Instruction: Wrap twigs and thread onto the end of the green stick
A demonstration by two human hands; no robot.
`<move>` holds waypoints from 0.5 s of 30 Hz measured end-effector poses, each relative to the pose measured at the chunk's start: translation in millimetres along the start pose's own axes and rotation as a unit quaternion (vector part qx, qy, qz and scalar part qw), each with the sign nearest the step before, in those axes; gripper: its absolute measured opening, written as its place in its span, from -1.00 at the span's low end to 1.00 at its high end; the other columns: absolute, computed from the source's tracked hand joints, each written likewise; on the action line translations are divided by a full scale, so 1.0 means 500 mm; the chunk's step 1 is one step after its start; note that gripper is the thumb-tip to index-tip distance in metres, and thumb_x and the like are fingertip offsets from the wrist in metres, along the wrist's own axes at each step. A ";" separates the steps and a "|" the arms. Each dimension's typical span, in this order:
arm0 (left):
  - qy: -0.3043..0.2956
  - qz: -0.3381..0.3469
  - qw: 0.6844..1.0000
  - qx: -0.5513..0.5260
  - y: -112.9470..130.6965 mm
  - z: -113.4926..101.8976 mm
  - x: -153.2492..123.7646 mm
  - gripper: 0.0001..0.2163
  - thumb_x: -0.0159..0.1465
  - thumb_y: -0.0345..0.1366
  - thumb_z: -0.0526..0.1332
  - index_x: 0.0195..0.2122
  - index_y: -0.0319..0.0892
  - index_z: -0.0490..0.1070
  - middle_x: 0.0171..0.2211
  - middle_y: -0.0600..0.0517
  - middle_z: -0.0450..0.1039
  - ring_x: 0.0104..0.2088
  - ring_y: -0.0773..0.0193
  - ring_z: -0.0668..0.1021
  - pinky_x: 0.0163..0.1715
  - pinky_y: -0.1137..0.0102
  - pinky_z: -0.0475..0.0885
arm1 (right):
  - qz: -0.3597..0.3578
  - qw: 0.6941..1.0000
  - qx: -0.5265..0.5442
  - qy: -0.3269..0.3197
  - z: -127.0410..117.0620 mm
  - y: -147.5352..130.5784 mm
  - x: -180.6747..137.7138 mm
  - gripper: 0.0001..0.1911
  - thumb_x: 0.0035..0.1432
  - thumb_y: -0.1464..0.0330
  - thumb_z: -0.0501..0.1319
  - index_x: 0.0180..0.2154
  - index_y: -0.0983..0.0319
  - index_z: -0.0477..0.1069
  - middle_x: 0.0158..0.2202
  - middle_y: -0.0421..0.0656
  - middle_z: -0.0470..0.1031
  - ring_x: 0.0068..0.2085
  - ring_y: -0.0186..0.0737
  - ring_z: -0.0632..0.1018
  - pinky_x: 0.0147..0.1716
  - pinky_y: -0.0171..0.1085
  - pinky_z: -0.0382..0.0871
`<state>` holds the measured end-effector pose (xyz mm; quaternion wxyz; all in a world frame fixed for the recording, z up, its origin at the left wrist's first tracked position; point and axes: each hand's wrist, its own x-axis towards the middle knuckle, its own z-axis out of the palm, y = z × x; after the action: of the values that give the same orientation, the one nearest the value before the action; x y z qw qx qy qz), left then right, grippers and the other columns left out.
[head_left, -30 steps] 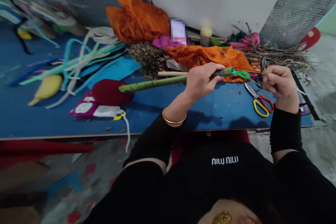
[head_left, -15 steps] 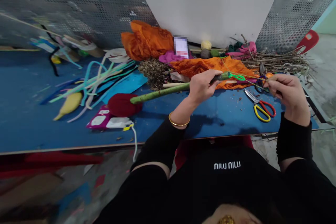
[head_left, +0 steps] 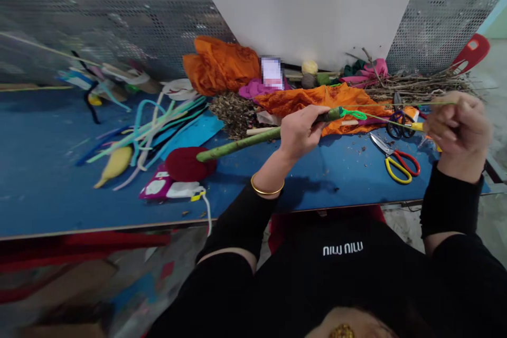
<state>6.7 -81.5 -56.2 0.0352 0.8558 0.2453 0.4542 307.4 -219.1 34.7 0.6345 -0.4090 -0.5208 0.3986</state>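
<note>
My left hand (head_left: 298, 134) is wrapped round a long green stick (head_left: 241, 143) near its right end. The stick's left end meets a dark red round piece (head_left: 184, 165) on the table. A bright green loop of cord (head_left: 354, 114) is fixed at the right tip. From that tip a thin green thread (head_left: 415, 104) runs taut to my right hand (head_left: 459, 124), whose fingers are pinched closed on it, somewhat blurred. Scissors with red and yellow handles (head_left: 396, 161) lie open-bladed below the thread, and dark-handled scissors (head_left: 400, 122) lie behind it.
Orange cloth (head_left: 309, 97), dry twigs (head_left: 428, 84) and a dried plant bundle (head_left: 232, 113) line the back of the blue table (head_left: 51, 169). To the left are pipe cleaners (head_left: 158, 127), a yellow banana-shaped piece (head_left: 114, 165) and a purple packet (head_left: 154, 186).
My right hand has moved right and slightly up, lengthening the thread between it and the stick's tip. My left hand keeps its hold on the stick.
</note>
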 end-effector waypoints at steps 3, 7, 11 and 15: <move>-0.017 -0.005 1.000 0.008 -0.011 0.019 -0.001 -0.74 0.40 -0.32 0.21 0.04 -0.21 0.59 -0.08 -0.06 0.73 -0.11 0.17 0.72 -0.11 0.39 0.54 | 0.048 0.998 0.040 -0.030 -0.016 -0.007 -0.041 -0.67 -0.10 0.10 0.60 -0.55 0.15 0.58 -0.70 -0.42 0.05 -0.81 -0.54 0.01 -0.78 -0.35 -0.13; -0.013 -0.005 1.000 0.017 -0.011 0.031 -0.005 -0.74 0.41 -0.31 0.21 0.06 -0.21 0.59 -0.08 -0.08 0.73 -0.10 0.14 0.73 -0.12 0.36 0.55 | 0.110 0.994 0.017 -0.019 -0.036 -0.001 -0.070 -0.68 -0.14 0.12 0.60 -0.57 0.16 0.60 -0.71 -0.40 0.08 -0.83 -0.55 -0.01 -0.79 -0.39 -0.27; -0.040 -0.029 0.999 0.008 -0.007 0.032 -0.006 -0.74 0.42 -0.31 0.22 0.07 -0.17 0.59 -0.05 -0.07 0.72 -0.08 0.14 0.72 -0.10 0.36 0.55 | 0.049 0.997 0.031 0.050 -0.027 -0.004 -0.086 -0.74 -0.11 0.18 0.59 -0.53 0.15 0.62 -0.69 -0.40 0.10 -0.81 -0.55 0.02 -0.77 -0.37 -0.22; -0.046 -0.012 0.998 -0.030 0.004 0.026 -0.014 -0.76 0.41 -0.30 0.26 0.05 -0.18 0.59 -0.10 -0.05 0.73 -0.14 0.17 0.73 -0.15 0.38 0.55 | 0.020 0.991 -0.028 0.129 -0.014 0.028 -0.018 -0.73 -0.06 0.18 0.54 -0.48 0.20 0.58 -0.65 -0.37 0.18 -0.72 -0.50 0.14 -0.69 -0.35 -0.14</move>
<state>14.6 -84.3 -68.6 0.0776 0.8713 0.2404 0.4206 311.9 -223.5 18.0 0.6765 -0.4848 -0.4372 0.3406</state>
